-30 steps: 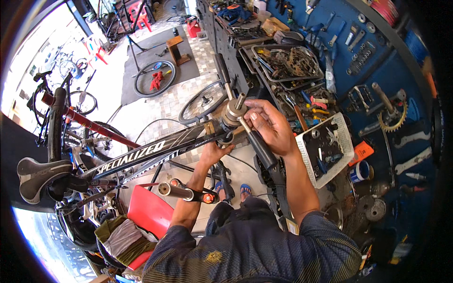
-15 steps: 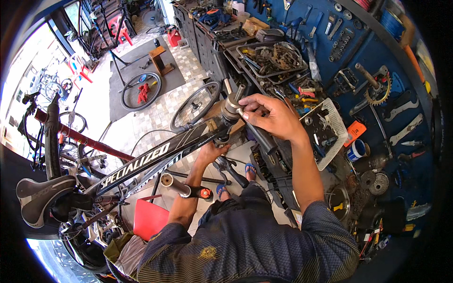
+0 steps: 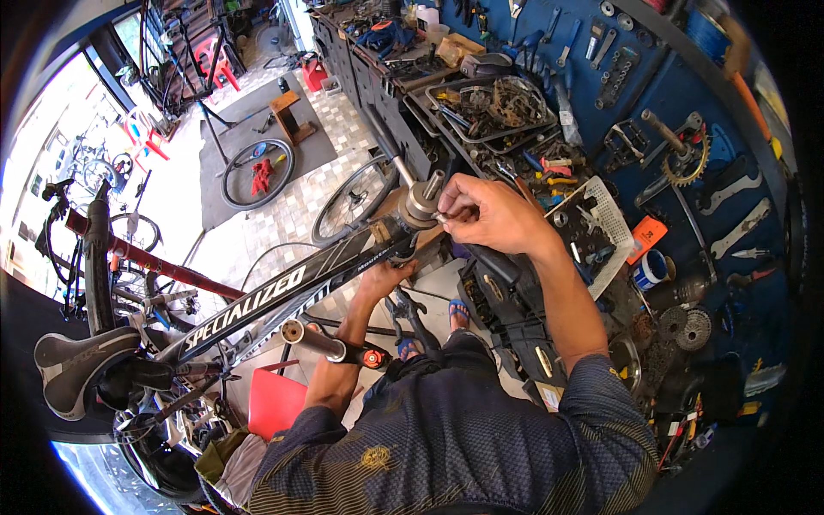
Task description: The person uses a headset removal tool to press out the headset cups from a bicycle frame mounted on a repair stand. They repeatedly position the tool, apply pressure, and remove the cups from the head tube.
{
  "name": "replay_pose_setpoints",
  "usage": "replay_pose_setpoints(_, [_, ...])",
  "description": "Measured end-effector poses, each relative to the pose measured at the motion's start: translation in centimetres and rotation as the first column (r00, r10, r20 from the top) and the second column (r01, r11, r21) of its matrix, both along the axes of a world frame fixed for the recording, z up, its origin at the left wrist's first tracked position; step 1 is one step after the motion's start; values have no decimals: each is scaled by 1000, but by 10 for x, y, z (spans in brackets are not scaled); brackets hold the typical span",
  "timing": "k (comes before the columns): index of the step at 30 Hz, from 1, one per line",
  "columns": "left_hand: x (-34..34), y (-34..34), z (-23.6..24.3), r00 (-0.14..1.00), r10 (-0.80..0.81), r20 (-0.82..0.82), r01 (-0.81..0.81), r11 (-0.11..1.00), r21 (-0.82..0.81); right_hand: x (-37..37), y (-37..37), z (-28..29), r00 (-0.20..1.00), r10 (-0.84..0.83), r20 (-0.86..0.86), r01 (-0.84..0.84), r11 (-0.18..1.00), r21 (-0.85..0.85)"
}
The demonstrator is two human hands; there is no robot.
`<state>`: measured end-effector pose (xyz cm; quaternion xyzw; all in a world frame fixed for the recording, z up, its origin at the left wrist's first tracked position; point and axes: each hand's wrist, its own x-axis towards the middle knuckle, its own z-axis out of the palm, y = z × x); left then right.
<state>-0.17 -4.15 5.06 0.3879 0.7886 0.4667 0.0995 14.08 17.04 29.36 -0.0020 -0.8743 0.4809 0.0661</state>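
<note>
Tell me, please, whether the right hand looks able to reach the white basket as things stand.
Probably yes: the white basket appears just to the right of the right hand, with nothing seen standing between, though it would first have to come off the black-handled metal tool.

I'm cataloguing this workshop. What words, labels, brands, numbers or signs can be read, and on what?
I won't copy wording or brands, only say where it stands.
Black bicycle frame: large white capitals, legible.
Same frame, farther along: smaller letters, too small to read surely.
Saddle: pale marks, too blurred to read.
Orange tag on the right: dark mark, too small to read.
</note>
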Motion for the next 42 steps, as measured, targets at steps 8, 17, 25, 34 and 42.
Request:
replay_pose_setpoints(8, [-1, 2, -10, 976, -73, 204, 62, 996, 60, -84, 70, 46, 997, 71, -17, -57, 899, 434])
replay_pose_setpoints(17, [3, 1, -2, 999, -22, 28, 22, 1000, 16, -135, -32, 75, 878, 335, 343, -452, 815, 362])
replay_pose_setpoints(25, [2, 1, -11, 993, -36, 115, 38, 999, -15, -48, 13, 83, 242, 669, 703, -865, 477, -157])
replay_pose_setpoints(34, [-8, 7, -41, 994, -51, 100, 50, 999, 11, -143, 8, 97, 881, -88, 465, -414, 330, 848])
replay_pose_setpoints(42, [-7, 2, -26, 989, -145, 19, 146, 988, -52, -58, -36, 117, 338, 596, 729, -929, 335, 157])
